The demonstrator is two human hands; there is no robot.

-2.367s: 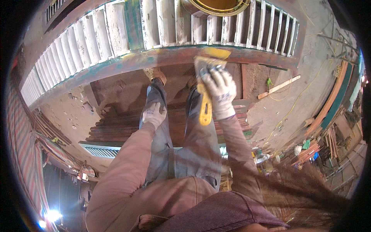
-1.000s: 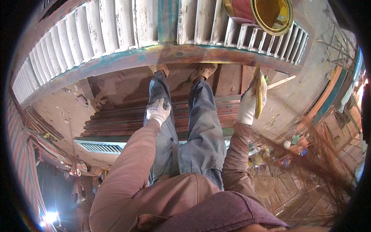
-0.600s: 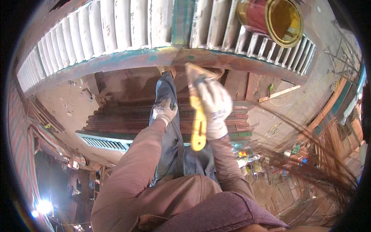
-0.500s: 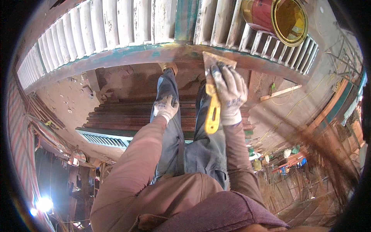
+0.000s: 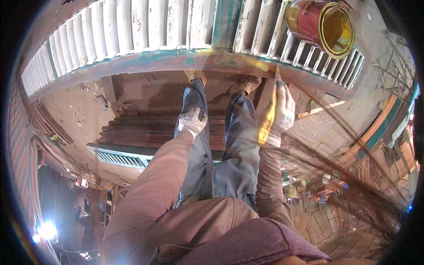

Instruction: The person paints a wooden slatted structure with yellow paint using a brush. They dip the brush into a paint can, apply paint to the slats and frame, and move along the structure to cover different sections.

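Note:
My right hand [image 5: 285, 109], in a pale glove with dark smudges on the fingertips, is closed around a putty knife [image 5: 266, 126]. The knife has a yellow handle, and its blade is now seen nearly edge-on beside the near rail of a louvered wooden shutter [image 5: 145, 62]. The rail is brown with worn green paint and a yellow smear close to the blade; the slats are whitish. My left hand [image 5: 192, 122], also gloved, rests on my left knee, holding nothing, with its thumb apart from the fingers.
An open red and gold can [image 5: 304, 24] lies tilted on the shutter's right part. Below the shutter are stacked brown wooden strips [image 5: 119, 132] and a pale louvered panel [image 5: 119, 158]. A loose wooden strip [image 5: 321, 109] lies at right. Blurred dark strands cross the lower right.
My right hand has shifted right and slightly down, turning the putty knife from blade-flat to nearly edge-on. A yellow smear now shows on the rail. My left hand stays on the knee.

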